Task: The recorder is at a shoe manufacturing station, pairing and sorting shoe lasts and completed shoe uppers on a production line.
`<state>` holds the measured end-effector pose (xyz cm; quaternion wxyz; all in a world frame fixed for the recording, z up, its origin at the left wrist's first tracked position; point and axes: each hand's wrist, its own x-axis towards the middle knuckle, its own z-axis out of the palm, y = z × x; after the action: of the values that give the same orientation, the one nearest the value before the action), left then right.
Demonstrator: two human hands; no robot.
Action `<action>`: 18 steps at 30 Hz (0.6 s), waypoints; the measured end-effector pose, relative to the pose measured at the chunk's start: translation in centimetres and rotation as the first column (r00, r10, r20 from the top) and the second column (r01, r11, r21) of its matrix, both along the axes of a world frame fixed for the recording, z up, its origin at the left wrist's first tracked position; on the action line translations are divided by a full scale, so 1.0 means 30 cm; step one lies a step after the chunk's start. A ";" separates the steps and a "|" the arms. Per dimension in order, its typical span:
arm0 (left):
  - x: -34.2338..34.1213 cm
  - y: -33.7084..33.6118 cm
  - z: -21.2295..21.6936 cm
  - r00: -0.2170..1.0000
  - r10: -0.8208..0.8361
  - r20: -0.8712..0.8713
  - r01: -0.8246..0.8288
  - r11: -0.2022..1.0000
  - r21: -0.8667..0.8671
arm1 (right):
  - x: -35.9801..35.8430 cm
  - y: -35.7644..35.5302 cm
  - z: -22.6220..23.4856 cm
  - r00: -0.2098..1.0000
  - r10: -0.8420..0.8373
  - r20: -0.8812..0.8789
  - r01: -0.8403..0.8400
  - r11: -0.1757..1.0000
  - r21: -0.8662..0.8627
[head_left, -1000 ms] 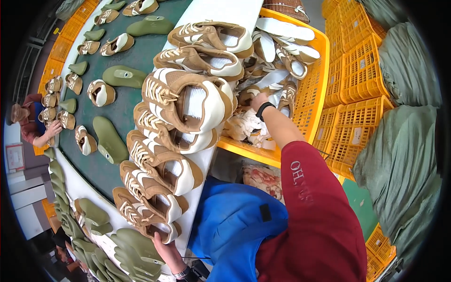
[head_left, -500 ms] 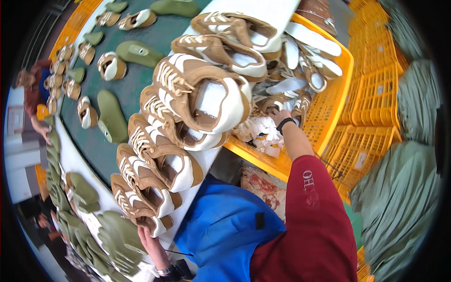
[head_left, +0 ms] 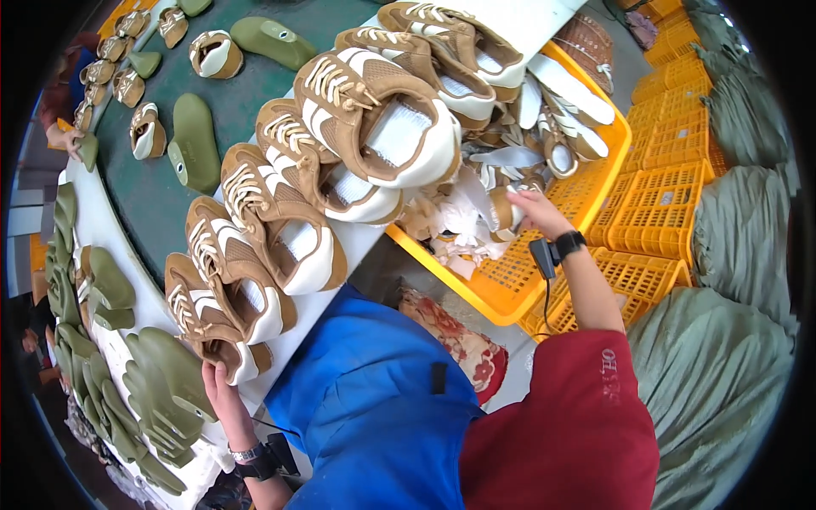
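Observation:
A row of brown-and-white laced sneakers (head_left: 285,229) lies along the white table edge in front of me, heels toward me. At the row's near end my left hand (head_left: 223,398) rests with stretched fingers against the heel of the last sneaker (head_left: 242,361), not wrapped round it. My right hand (head_left: 540,212) reaches into the yellow crate (head_left: 510,293) and is closed on the end of a brown-and-white shoe (head_left: 503,212). Crumpled pale paper (head_left: 459,208) lies beside that shoe. More shoes and white insoles (head_left: 571,81) fill the crate's far part.
Green shoe lasts (head_left: 195,140) and single shoes stand on the dark green surface; more lasts (head_left: 161,399) line the near left. Stacked yellow crates (head_left: 654,212) and grey-green cloth covers (head_left: 739,357) stand right. Another person's hand (head_left: 64,140) touches a last at far left.
My right hand has drawn back toward me in the crate and now grips a shoe lifted partly clear of the pile. The view has shifted; my left hand stays by the same sneaker.

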<state>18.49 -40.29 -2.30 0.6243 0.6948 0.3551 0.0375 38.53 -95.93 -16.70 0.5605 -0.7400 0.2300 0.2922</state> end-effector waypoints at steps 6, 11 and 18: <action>-0.014 0.022 -0.025 0.995 0.017 0.094 -0.021 0.999 0.041 | -0.386 -0.177 0.193 0.833 -0.542 -0.113 0.485 0.616 0.621; -0.077 0.078 0.008 0.934 -0.073 0.349 -0.061 0.932 0.357 | -0.541 -0.016 0.404 0.826 -0.562 -0.043 0.247 0.291 0.924; -0.115 -0.073 0.306 0.792 -0.259 0.553 0.257 0.963 0.083 | -0.385 0.832 0.948 0.271 0.399 0.876 -0.667 0.734 -0.127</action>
<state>15.05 -42.46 6.88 0.6988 0.6961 0.0588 0.1540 26.99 -70.96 11.73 0.5556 -0.7300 -0.3895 0.0813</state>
